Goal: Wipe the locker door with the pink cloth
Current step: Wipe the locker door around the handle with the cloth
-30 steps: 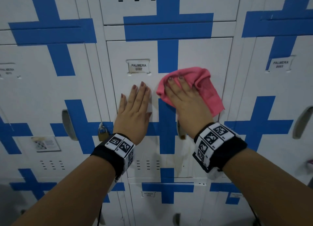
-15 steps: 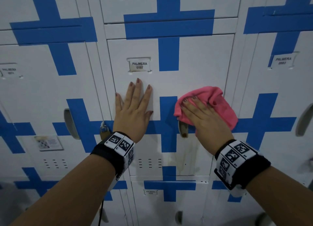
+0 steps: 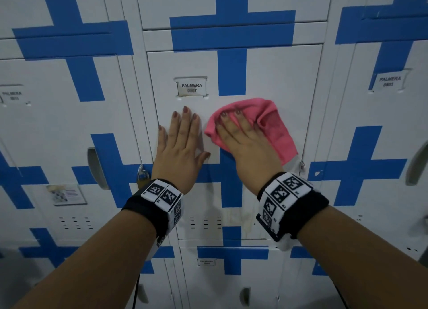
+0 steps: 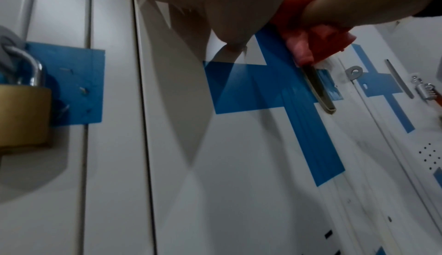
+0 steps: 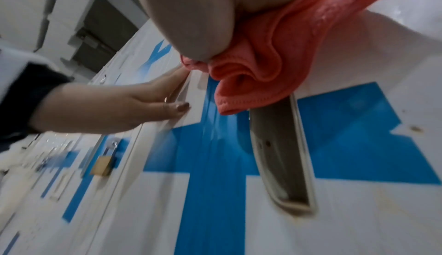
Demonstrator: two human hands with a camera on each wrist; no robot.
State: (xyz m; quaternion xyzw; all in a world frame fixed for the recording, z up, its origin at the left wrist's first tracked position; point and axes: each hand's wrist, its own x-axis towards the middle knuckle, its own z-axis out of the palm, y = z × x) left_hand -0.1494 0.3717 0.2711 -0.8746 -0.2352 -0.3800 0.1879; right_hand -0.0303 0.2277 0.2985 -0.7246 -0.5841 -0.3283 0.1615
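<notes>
The white locker door (image 3: 278, 77) with a blue cross and a "PALMERA" label (image 3: 191, 87) fills the centre of the head view. My right hand (image 3: 245, 142) lies flat on the pink cloth (image 3: 275, 125) and presses it against the door's middle, above the recessed handle (image 5: 282, 157). The cloth (image 5: 275, 60) bunches under my palm in the right wrist view and shows as a pink fold (image 4: 308, 41) in the left wrist view. My left hand (image 3: 180, 144) rests flat on the door's left side, fingers straight, below the label.
A brass padlock (image 3: 142, 176) hangs on the neighbouring locker just left of my left wrist, also seen close up as the padlock (image 4: 21, 115). Rows of like lockers surround the door. A small hasp (image 3: 301, 166) sits at the door's right edge.
My right hand slid the pink cloth down and right half a second ago, then back up and left to the door's middle. The left hand stayed flat in place.
</notes>
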